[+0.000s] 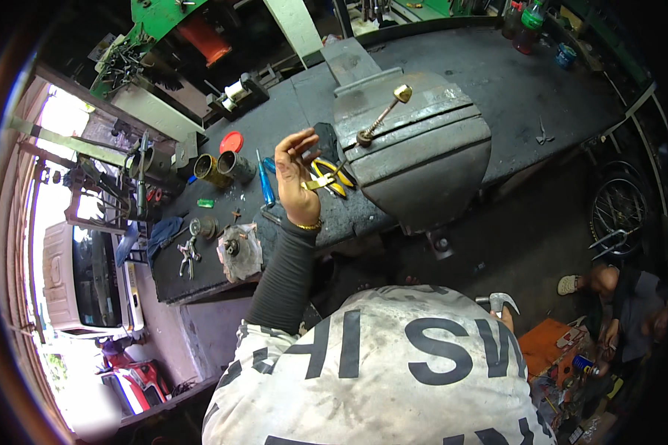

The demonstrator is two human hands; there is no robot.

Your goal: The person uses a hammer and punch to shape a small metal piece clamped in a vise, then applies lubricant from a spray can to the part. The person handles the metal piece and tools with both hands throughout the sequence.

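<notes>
My left hand (295,178) is raised over the bench, left of the large grey bench vise (423,167). Its fingers point up and are partly curled. A small flat brass-coloured piece (318,182) sticks out from the palm, apparently held by the thumb, which is hard to make out. Behind it lie yellow-handled pliers (340,178). At the vise jaws a thin rod with a coil spring (379,122) stands tilted, with a brass-coloured head (402,93) on top. My right hand (507,319), mostly hidden by my shirt, grips a claw hammer (503,302) low at my right side.
Blue-handled screwdrivers (266,185), metal cans (234,167), a red lid (231,142) and a metal part on paper (234,248) sit on the dark bench (297,100). Bottles (528,30) stand at the far right. Another person (634,297) crouches at right among tools.
</notes>
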